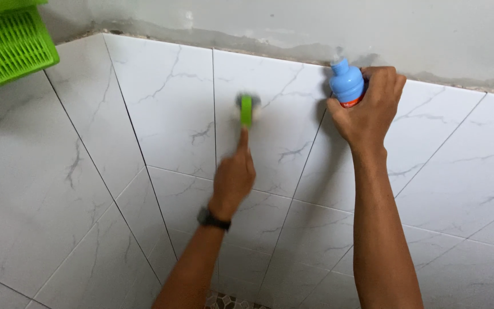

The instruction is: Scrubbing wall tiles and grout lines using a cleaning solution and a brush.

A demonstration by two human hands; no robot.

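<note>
Brush [246, 110], gripped in our left hand [232, 178], is against the wall tile [167, 103]; our right hand [367, 111], clamped on the blue bottle [347, 84], could slip on wet plastic, we judge.

This looks like a bathroom or washroom in a home. White marble-patterned wall tiles [167, 103] meet in a corner, bare grey plaster [293, 23] runs above them, a green plastic basket [7, 46] hangs far left, and small mosaic floor tiles [227, 301] show below.
</note>
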